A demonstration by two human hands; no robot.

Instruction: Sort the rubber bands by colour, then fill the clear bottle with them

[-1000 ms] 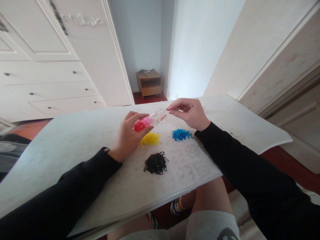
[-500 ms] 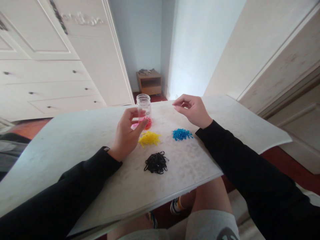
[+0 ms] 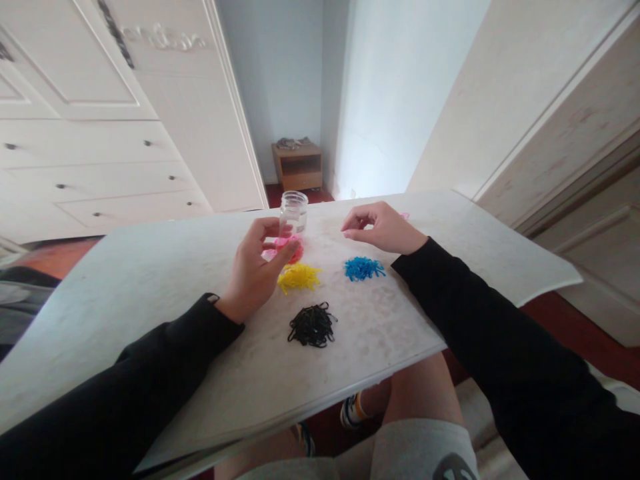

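Observation:
A clear jar (image 3: 295, 208), open at the top, is in the grasp of my left hand (image 3: 255, 267), the fingers and thumb around its lower side. Pink and red bands (image 3: 296, 251) show at the jar's lower part; whether all are inside I cannot tell. Over the table to the right, my right hand (image 3: 383, 227) has its thumb and fingertips drawn together; anything between them is too small to make out. Just below it lies a pile of blue rubber bands (image 3: 365, 269). Yellow rubber bands (image 3: 300, 277) are heaped near the jar, and black rubber bands (image 3: 313, 325) nearer to me.
The white table (image 3: 150, 280) spans the view, its front edge above my legs. Behind my right hand a bit of something pink (image 3: 405, 216) shows. A small wooden nightstand (image 3: 299, 165) stands past the table's far edge, and white cupboards (image 3: 100, 147) rise at left.
The jar has shifted slightly right and tilts a little differently in my left hand. My right hand has dropped slightly, and something pink now shows behind it.

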